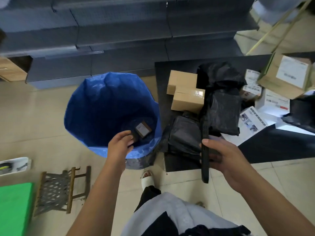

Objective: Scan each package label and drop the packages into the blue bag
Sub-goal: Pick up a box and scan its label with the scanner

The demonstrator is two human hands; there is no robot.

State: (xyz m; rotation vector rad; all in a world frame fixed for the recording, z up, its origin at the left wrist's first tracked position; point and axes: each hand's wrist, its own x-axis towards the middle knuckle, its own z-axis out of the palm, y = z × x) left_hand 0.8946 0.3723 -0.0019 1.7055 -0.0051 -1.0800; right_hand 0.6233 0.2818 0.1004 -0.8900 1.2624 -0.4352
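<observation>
**Head view: one hand over the bag, the other on the scanner**

Head camera looked down on a tiled floor. At about ten o'clock from the person's feet stood the blue bag [95, 106], its mouth wide open. At the bottom of it lay a small brown box [143, 129] with a pale label facing up, toward the five o'clock side of the bag's floor.

The left hand [120, 145] hung over the near rim of the bag, at its six o'clock edge. Its fingers were loosely curled and held nothing that I could see; the grip looked released.

The right hand [221, 155] was out at about one o'clock from the feet, over the near edge of a black mat [265, 147]. It gripped a long black scanner [205, 150], thumb laid along the near side and fingers wrapped behind, the device standing roughly end-on from twelve to six o'clock.

On the mat beyond that hand the parcels were heaped. Two black poly bags [223, 109] lay side by side, a looser black one crumpled above them at twelve o'clock. Just beside these, at eleven o'clock, sat two tan cartons [187, 92], touching one another. Farther out at two o'clock lay white printed boxes [272, 103] and a larger carton [286, 74] with a white label.

At eight o'clock from the feet stood a small woven stool [59, 189], with a green pad [15, 208] past it and a white tray [15, 165] above that. A white slipper [148, 178] showed at twelve o'clock, close to the bag's base.
</observation>
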